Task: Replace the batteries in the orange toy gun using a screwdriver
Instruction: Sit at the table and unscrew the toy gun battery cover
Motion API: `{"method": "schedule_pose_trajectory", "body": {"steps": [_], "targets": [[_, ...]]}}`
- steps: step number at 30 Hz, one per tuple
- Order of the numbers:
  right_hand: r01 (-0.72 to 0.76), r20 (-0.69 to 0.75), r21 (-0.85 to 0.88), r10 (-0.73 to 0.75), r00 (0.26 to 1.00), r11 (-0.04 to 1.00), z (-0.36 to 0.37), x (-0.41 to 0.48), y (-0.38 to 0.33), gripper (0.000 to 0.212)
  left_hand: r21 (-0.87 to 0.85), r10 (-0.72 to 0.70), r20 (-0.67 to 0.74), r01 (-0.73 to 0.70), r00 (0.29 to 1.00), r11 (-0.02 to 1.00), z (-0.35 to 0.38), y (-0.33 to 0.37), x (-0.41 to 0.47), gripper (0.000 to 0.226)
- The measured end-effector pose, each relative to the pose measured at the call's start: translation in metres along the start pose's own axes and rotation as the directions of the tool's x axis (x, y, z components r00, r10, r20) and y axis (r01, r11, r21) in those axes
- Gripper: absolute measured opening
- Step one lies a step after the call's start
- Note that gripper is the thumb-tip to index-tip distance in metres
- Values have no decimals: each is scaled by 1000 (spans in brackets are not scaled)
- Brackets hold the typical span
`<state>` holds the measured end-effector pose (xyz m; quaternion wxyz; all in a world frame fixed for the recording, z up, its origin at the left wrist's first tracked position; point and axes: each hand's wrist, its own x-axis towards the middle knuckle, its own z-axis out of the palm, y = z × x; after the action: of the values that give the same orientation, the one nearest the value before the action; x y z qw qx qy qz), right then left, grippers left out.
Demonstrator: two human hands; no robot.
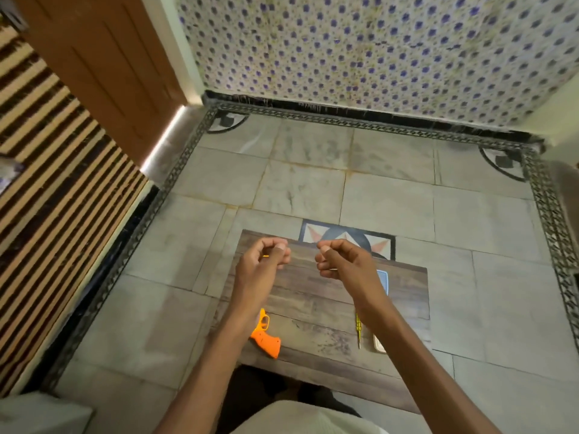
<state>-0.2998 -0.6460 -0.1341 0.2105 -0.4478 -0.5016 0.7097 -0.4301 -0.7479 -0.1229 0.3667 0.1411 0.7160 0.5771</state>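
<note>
The orange toy gun [265, 341] lies on the small wooden table [316, 311], its middle hidden under my left forearm; an orange tip shows by my left fingers. A yellow screwdriver [358, 330] lies to the right, partly under my right forearm. My left hand [261, 263] hovers above the table's far left part with fingers curled against the thumb, and I see nothing in it. My right hand [340, 261] hovers beside it, a short gap apart, also curled, with nothing visible inside.
A pale flat object [379, 343] lies just right of the screwdriver, and a blue-edged card [384, 278] sits behind my right wrist. The table stands on a marble floor [313, 170] with a patterned wall [376, 51] behind and a wooden door [103, 57] at left.
</note>
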Motion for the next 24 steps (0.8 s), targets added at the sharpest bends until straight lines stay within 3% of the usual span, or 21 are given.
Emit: {"method": "schedule_pose_trajectory", "body": {"steps": [6,15,24], "targets": [[45,39,-113,-41,998,993,4,6,8,14,-11,-18,5,18,1000,1000,-6,-9,12,12],[3,-100,-211,-24,995,977,-8,64,65,15,37,-71,147,67,987,997,11,-79,91,9],[20,-204,-165,-54,977,986,-20,205,260,16,62,-9,160,-1,987,998,42,-278,214,10]]}}
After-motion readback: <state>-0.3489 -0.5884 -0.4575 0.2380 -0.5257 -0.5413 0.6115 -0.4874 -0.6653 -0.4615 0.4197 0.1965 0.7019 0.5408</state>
